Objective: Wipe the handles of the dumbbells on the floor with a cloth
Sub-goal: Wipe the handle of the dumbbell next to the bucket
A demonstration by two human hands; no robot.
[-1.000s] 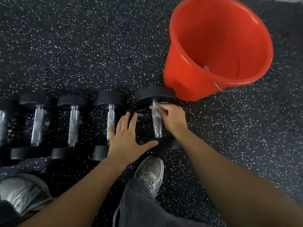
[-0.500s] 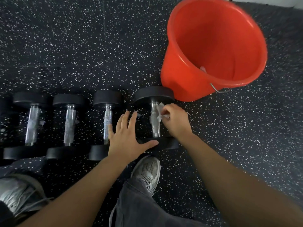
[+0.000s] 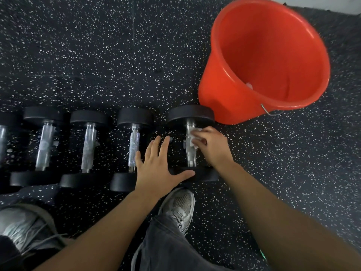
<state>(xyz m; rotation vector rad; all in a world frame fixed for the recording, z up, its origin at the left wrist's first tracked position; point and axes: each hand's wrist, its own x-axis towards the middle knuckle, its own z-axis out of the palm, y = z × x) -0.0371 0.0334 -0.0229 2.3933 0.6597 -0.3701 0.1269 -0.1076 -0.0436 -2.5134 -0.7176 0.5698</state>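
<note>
— What is that floor [image 3: 97,55] looking like?
— Matt black rubber, showing white flecks, a bit grainy.
— And the dumbbells?
— Handles [image 3: 191,151] are gleaming as shiny knurled metal; the ends [image 3: 190,116] are looking dull black. The bucket [image 3: 244,94] is shining as glossy orange plastic; the cloth [image 3: 192,139] is looking soft, white.

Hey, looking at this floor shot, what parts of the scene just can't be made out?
- Head view: the leftmost black dumbbell is cut off by the frame's left edge.
- The chrome handle of the rightmost dumbbell is partly covered by the white cloth and the right hand.
- The orange plastic bucket: a pale item inside is too small to identify.
- The left hand hides part of the near weight heads.
</note>
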